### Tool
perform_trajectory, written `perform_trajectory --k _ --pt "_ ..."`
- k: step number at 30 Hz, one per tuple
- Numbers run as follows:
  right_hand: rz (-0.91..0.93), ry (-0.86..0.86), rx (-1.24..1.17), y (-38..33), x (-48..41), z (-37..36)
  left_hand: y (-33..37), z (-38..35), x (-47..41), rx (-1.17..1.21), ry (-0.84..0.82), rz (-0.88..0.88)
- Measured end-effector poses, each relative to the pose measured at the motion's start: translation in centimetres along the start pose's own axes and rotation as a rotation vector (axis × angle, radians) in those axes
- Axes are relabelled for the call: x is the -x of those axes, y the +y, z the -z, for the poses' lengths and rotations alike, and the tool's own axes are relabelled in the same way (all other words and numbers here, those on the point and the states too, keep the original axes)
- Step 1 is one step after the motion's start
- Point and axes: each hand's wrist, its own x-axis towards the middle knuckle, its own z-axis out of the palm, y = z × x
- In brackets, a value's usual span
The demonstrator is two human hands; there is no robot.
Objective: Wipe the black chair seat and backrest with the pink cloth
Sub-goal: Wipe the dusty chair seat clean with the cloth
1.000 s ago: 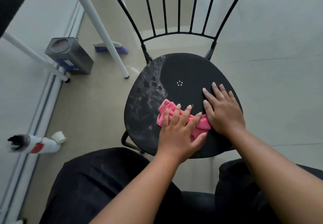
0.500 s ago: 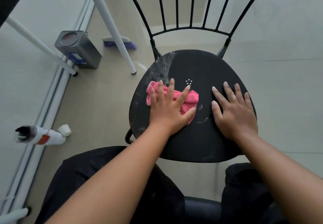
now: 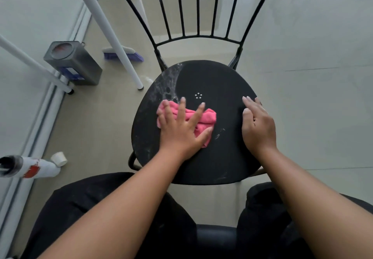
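Head camera, we are pressing pink cloth (image 3: pixel 205 117) onto black seat (image 3: pixel 212 81), left hand (image 3: pixel 181 129) flat, fingers spread, right hand (image 3: pixel 257 125) resting relaxed nearby.

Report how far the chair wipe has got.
Done: the middle and right of the seat look clean and matt. In hand: the left hand presses the pink cloth flat on the seat's left half, while the right hand rests flat on the right side. Left: the soapy patch at the far-left rim, faint smears near the front, and the backrest bars, which no hand touches.

Bunched pink cloth (image 3: pixel 203 117) lies left-centre on black seat (image 3: pixel 222 151) — backrest (image 3: pixel 198 6) upright.
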Motion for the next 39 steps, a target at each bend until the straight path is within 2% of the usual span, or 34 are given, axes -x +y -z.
perform_trajectory --k 4,7,12,15,17,22,26,28,31,33,36,39 --pt "0.013 0.032 -0.026 0.2 0.0 0.4 4.9 -0.9 1.7 -0.003 0.029 -0.21" --pt "0.053 -0.021 0.077 0.4 -0.1 0.1 3.0 -1.4 5.3 -0.009 0.055 -0.279" --pt "0.187 -0.108 0.506 0.5 0.0 -1.6 -3.2 -0.9 6.9 -0.056 0.012 -0.1" --pt "0.172 -0.108 0.565 0.3 -0.1 -1.6 -1.4 -0.4 3.9 -0.024 0.002 0.048" --pt "0.163 -0.113 0.572 0.2 -0.2 -1.6 1.5 -0.6 1.9 -0.003 0.004 0.05" --pt "0.145 -0.134 0.591 0.1 -0.3 -1.6 4.0 -1.9 4.6 0.011 0.096 -0.133" --pt "0.128 -0.149 0.623 -0.2 -0.1 -1.6 -0.1 -2.1 10.4 -0.06 0.014 -0.354" --pt "0.127 -0.153 0.637 -0.1 0.0 -1.7 -2.7 -1.7 10.4 -0.056 -0.012 -0.302" --pt "0.127 -0.142 0.651 0.0 0.0 -2.0 -4.3 -0.4 6.1 -0.038 -0.018 -0.041" --pt "0.131 -0.136 0.653 0.0 -0.2 -2.1 -2.9 0.2 1.9 -0.02 -0.02 0.048" --pt "0.126 -0.128 0.643 0.0 -0.3 -1.9 1.3 0.3 -2.9 0.008 -0.027 0.013" --pt "0.129 -0.109 0.618 0.0 -0.2 -1.9 2.8 0.0 -3.1 0.003 0.01 -0.028"
